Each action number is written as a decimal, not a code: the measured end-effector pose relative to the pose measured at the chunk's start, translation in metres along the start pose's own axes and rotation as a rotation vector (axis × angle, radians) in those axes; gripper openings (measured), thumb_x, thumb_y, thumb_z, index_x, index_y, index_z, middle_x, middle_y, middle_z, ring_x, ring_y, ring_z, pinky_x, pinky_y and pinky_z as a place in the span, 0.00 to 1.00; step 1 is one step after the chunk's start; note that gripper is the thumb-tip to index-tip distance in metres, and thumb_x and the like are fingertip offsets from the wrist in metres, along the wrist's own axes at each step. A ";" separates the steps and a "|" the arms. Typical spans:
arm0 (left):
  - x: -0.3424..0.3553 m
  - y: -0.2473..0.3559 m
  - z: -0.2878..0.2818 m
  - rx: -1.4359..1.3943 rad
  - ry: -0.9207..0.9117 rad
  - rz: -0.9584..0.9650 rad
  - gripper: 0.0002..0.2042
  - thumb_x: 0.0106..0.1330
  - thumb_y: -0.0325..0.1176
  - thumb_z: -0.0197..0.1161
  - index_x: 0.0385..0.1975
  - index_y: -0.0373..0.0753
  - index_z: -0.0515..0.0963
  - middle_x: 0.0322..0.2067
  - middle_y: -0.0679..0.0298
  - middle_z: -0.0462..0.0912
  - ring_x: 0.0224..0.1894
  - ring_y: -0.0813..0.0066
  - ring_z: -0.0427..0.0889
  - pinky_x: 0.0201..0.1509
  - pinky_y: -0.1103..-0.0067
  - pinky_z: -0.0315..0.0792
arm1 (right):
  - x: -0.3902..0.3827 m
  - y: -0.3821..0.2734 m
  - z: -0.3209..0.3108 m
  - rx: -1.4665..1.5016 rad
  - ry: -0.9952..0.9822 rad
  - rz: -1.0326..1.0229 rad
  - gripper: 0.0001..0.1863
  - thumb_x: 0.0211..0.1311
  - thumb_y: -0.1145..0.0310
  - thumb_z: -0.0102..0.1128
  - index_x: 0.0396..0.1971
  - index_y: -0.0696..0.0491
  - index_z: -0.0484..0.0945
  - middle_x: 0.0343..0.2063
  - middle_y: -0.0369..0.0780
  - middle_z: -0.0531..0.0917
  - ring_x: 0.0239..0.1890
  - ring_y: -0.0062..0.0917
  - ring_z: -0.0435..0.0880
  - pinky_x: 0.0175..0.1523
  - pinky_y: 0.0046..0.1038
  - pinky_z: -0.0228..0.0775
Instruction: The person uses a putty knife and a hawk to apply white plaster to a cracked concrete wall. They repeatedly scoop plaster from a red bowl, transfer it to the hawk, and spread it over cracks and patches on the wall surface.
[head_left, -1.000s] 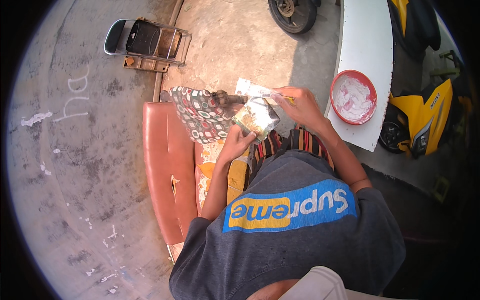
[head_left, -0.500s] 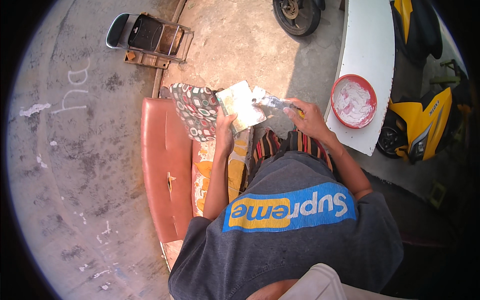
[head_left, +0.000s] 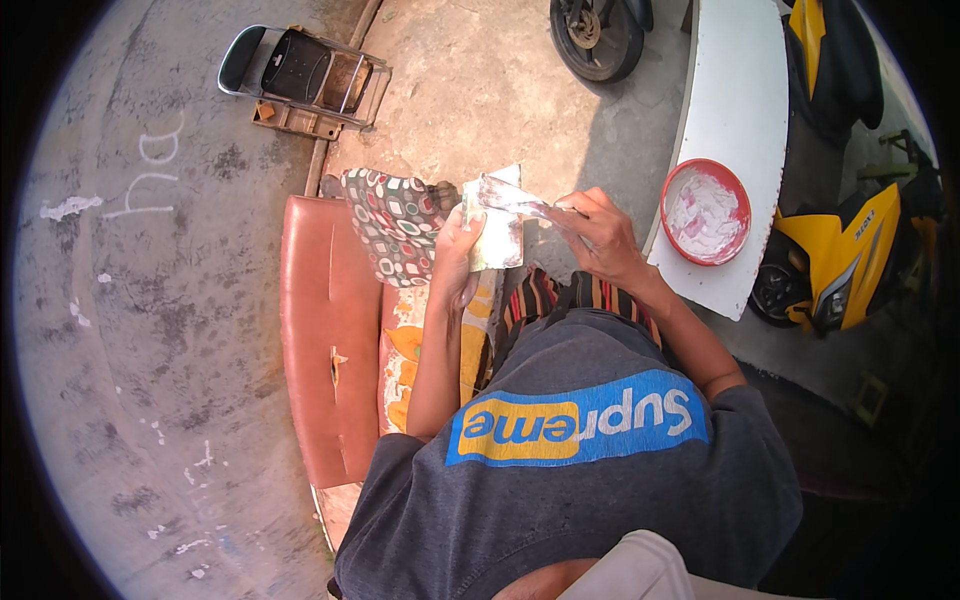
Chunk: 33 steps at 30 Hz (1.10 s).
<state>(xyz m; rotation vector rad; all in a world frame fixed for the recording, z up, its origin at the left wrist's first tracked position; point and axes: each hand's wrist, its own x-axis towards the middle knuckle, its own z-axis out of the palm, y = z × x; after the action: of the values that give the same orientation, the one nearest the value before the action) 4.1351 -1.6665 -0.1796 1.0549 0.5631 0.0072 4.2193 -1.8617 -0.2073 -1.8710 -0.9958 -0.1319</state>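
Observation:
My left hand [head_left: 457, 247] is closed around the near left edge of a small flat whitish board [head_left: 503, 245], its thumb on top. In my right hand [head_left: 606, 238] is a putty knife [head_left: 518, 201], the handle mostly hidden by my fingers. The knife's blade, smeared with white, lies across the upper part of the board. Glare hides much of the board's surface. To the right, a red bowl [head_left: 667, 226] holds white paste [head_left: 707, 212].
A long white table [head_left: 728, 100] carries the bowl. Yellow motorbikes [head_left: 850, 262] stand beyond it, and a wheel [head_left: 597, 45] shows ahead. At left are a worn brown sofa [head_left: 325, 300], a patterned cushion [head_left: 395, 225] and a folding chair [head_left: 297, 67] by the wall.
My right hand has brought the putty knife left and up, its blade now across the board. The board has turned more upright in my left hand.

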 end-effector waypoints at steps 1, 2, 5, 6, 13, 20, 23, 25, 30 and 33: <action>-0.001 0.000 0.001 0.008 -0.011 0.017 0.21 0.64 0.29 0.52 0.56 0.31 0.60 0.46 0.58 0.74 0.43 0.73 0.78 0.45 0.78 0.75 | 0.001 0.000 0.000 0.009 0.001 -0.004 0.21 0.50 0.75 0.57 0.46 0.43 0.79 0.27 0.35 0.77 0.30 0.27 0.74 0.33 0.26 0.69; -0.002 0.001 0.000 -0.042 -0.010 0.044 0.20 0.63 0.28 0.52 0.55 0.31 0.61 0.45 0.57 0.75 0.42 0.74 0.78 0.44 0.79 0.75 | 0.003 0.000 0.000 0.018 0.002 -0.007 0.21 0.50 0.76 0.57 0.46 0.42 0.79 0.26 0.34 0.76 0.30 0.27 0.74 0.32 0.26 0.69; -0.004 0.009 -0.007 -0.119 -0.027 0.105 0.20 0.63 0.26 0.52 0.55 0.30 0.60 0.45 0.57 0.75 0.42 0.75 0.79 0.42 0.81 0.76 | 0.004 -0.003 -0.007 -0.018 -0.036 -0.027 0.21 0.49 0.76 0.58 0.45 0.42 0.79 0.25 0.34 0.76 0.29 0.26 0.73 0.30 0.26 0.68; -0.005 0.012 -0.011 -0.100 -0.043 0.113 0.22 0.63 0.26 0.52 0.56 0.30 0.59 0.45 0.58 0.75 0.42 0.75 0.78 0.42 0.81 0.76 | 0.004 -0.003 -0.010 -0.040 -0.058 -0.036 0.21 0.49 0.76 0.58 0.45 0.41 0.79 0.24 0.33 0.76 0.28 0.26 0.73 0.29 0.26 0.68; -0.004 0.021 -0.014 -0.081 0.002 0.142 0.20 0.63 0.26 0.52 0.55 0.30 0.61 0.43 0.58 0.76 0.38 0.77 0.79 0.37 0.82 0.76 | -0.015 0.010 -0.029 -0.083 -0.114 -0.074 0.20 0.46 0.78 0.61 0.42 0.47 0.81 0.25 0.36 0.77 0.27 0.28 0.73 0.27 0.26 0.65; 0.005 0.018 -0.005 -0.151 0.044 0.081 0.18 0.64 0.25 0.50 0.54 0.29 0.63 0.44 0.57 0.76 0.42 0.74 0.78 0.45 0.80 0.73 | 0.018 -0.008 -0.028 0.031 0.084 -0.116 0.18 0.46 0.77 0.62 0.40 0.48 0.81 0.25 0.37 0.78 0.27 0.28 0.73 0.27 0.27 0.65; -0.001 0.024 0.013 -0.198 0.080 0.055 0.15 0.64 0.25 0.50 0.51 0.29 0.65 0.43 0.59 0.76 0.41 0.75 0.78 0.44 0.81 0.73 | 0.020 -0.010 -0.018 0.047 0.022 -0.106 0.16 0.46 0.77 0.62 0.40 0.50 0.81 0.26 0.38 0.78 0.26 0.29 0.73 0.28 0.27 0.65; -0.002 0.031 0.012 -0.239 0.117 0.091 0.11 0.64 0.25 0.51 0.45 0.29 0.70 0.38 0.60 0.78 0.36 0.80 0.78 0.38 0.85 0.73 | 0.013 -0.007 -0.014 0.006 -0.034 -0.119 0.15 0.47 0.77 0.62 0.38 0.51 0.81 0.26 0.39 0.79 0.26 0.28 0.73 0.28 0.27 0.65; 0.003 0.040 -0.005 -0.110 0.104 0.171 0.18 0.64 0.24 0.51 0.53 0.27 0.62 0.43 0.56 0.76 0.41 0.74 0.79 0.43 0.80 0.75 | -0.021 0.020 -0.022 0.098 -0.003 -0.091 0.15 0.51 0.74 0.59 0.42 0.51 0.79 0.25 0.35 0.80 0.27 0.23 0.77 0.27 0.22 0.67; 0.009 0.034 -0.006 -0.058 0.108 0.156 0.19 0.64 0.24 0.50 0.54 0.28 0.60 0.44 0.56 0.76 0.42 0.73 0.79 0.43 0.79 0.75 | -0.007 0.011 -0.033 0.597 -0.077 0.397 0.11 0.60 0.70 0.54 0.42 0.56 0.77 0.23 0.35 0.80 0.20 0.17 0.76 0.22 0.19 0.65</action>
<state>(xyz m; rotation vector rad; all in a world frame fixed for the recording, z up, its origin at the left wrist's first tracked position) 4.1490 -1.6417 -0.1576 1.0439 0.5740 0.2176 4.2328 -1.8943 -0.2013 -1.4825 -0.6024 0.4330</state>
